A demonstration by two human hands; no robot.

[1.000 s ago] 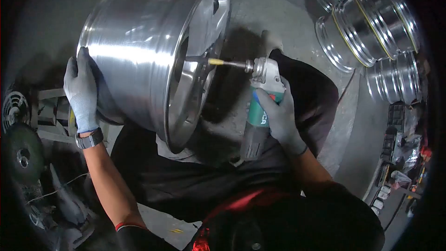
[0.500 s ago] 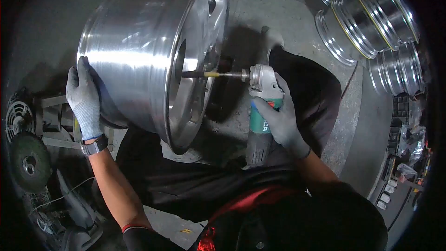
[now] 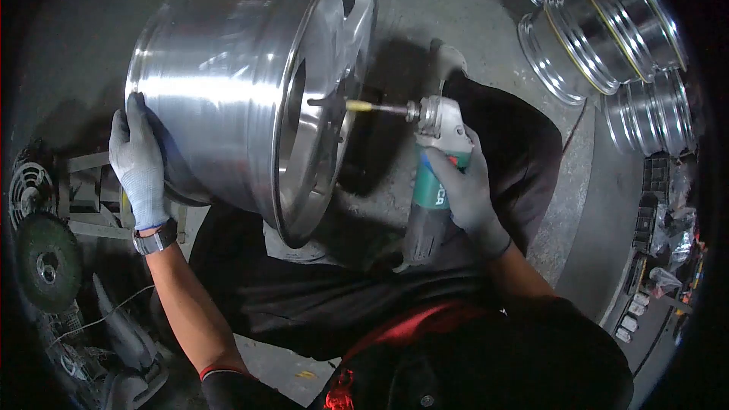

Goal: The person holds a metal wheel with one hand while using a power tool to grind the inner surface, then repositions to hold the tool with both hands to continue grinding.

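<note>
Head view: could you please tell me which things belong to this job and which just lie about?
In use: large shiny aluminium wheel rim, steadied by left hand; green-bodied angle grinder in right hand.
Lying about: stacked shiny rims; dark grinding disc.

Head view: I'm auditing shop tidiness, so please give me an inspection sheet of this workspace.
Surface: bare concrete floor; no bench seen.
Job's things: wheel rim on edge against the person's lap; grinder with a yellow-banded bit pointing into the rim's face.
Clutter: grinding disc and fan guard at left.
Hands: left hand, gloved, flat on the rim's barrel; right hand, gloved, closed round the grinder.
Cables: thin wire at lower left.
Surroundings: stacked rims upper right; small items at right edge, too dark to identify.
</note>
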